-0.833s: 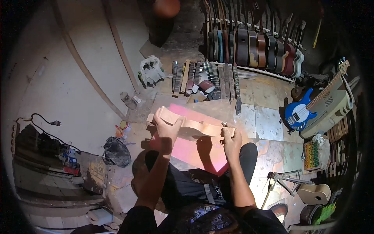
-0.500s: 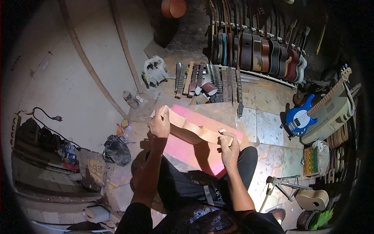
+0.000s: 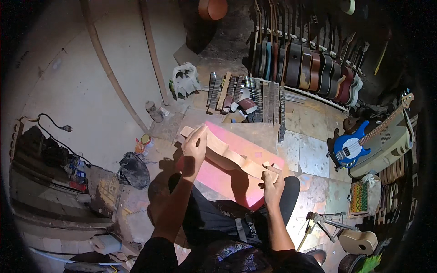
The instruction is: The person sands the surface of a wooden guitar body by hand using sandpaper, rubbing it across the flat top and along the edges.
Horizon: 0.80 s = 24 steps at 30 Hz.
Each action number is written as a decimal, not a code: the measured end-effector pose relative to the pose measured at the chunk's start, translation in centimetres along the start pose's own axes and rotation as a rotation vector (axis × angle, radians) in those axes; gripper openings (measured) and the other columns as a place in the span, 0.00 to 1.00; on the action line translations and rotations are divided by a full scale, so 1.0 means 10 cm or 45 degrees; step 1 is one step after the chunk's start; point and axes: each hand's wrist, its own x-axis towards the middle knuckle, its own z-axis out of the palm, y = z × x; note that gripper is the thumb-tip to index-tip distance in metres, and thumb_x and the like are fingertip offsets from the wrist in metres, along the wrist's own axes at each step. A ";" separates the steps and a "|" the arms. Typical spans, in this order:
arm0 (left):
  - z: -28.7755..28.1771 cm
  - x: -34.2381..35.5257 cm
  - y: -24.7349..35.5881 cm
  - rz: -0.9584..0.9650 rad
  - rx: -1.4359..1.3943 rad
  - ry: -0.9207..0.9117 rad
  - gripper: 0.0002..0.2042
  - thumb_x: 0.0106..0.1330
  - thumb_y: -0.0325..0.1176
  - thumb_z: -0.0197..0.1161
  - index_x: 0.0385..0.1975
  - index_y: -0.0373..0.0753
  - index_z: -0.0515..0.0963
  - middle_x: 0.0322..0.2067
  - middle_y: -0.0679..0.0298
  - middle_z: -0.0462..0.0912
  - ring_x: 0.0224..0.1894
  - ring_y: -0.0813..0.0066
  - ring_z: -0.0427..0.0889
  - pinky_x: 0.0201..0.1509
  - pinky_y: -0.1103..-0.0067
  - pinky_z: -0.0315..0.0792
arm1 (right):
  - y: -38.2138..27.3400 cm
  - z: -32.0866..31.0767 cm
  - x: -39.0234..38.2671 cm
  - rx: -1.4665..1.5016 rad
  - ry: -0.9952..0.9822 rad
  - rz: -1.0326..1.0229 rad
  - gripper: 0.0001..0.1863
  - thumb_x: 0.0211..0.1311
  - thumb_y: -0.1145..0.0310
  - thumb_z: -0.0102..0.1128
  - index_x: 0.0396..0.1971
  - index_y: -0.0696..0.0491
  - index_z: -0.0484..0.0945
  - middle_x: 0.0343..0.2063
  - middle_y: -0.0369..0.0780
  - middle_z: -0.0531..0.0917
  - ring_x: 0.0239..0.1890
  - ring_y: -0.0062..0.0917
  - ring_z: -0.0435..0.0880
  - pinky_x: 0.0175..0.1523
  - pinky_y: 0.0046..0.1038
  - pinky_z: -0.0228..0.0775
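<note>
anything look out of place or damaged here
The black plug at left looks odd, connected to nothing. The wavy wooden strip held by the left hand and right hand shows no clear damage.

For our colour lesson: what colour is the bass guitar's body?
The body is blue, clearest in head view.

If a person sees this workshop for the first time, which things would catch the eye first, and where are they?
Probably first the pale, wavy wooden strip in the centre, held between the left hand and right hand above a bright pink board. Next, likely the vivid blue bass guitar at the right, then the long row of guitars at the upper right.
</note>
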 end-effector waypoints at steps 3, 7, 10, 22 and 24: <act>-0.01 -0.02 0.06 0.132 0.078 0.050 0.14 0.65 0.26 0.67 0.50 0.32 0.82 0.50 0.50 0.85 0.54 0.57 0.85 0.60 0.70 0.76 | -0.02 -0.02 -0.09 -0.018 -0.001 0.021 0.12 0.70 0.69 0.62 0.49 0.57 0.76 0.31 0.37 0.82 0.27 0.17 0.81 0.28 0.22 0.78; 0.01 -0.03 0.16 -0.015 0.092 0.069 0.18 0.59 0.27 0.72 0.50 0.33 0.81 0.48 0.52 0.85 0.52 0.56 0.85 0.58 0.70 0.77 | 0.00 -0.03 -0.29 -0.121 -0.065 0.017 0.15 0.69 0.66 0.64 0.49 0.58 0.76 0.32 0.39 0.83 0.27 0.17 0.81 0.29 0.22 0.76; 0.03 -0.01 0.10 -0.100 0.090 0.060 0.21 0.56 0.30 0.75 0.50 0.34 0.79 0.48 0.51 0.85 0.51 0.56 0.85 0.56 0.70 0.77 | 0.06 0.01 -0.48 -0.288 -0.116 -0.059 0.20 0.63 0.64 0.70 0.49 0.61 0.78 0.39 0.46 0.85 0.40 0.29 0.85 0.48 0.31 0.77; 0.01 0.08 -0.11 -0.358 -0.018 0.034 0.16 0.56 0.32 0.76 0.42 0.36 0.81 0.36 0.59 0.87 0.41 0.74 0.85 0.48 0.74 0.79 | -0.25 0.33 -0.94 -0.599 -0.747 -0.404 0.31 0.50 0.62 0.79 0.56 0.50 0.81 0.65 0.54 0.72 0.64 0.47 0.76 0.65 0.38 0.73; 0.03 0.11 -0.13 -0.403 -0.021 0.033 0.12 0.59 0.31 0.74 0.40 0.35 0.81 0.36 0.59 0.87 0.41 0.75 0.85 0.48 0.75 0.78 | -0.30 0.35 -0.91 -0.650 -0.834 -0.368 0.33 0.52 0.59 0.77 0.60 0.49 0.79 0.67 0.55 0.69 0.66 0.48 0.74 0.65 0.40 0.72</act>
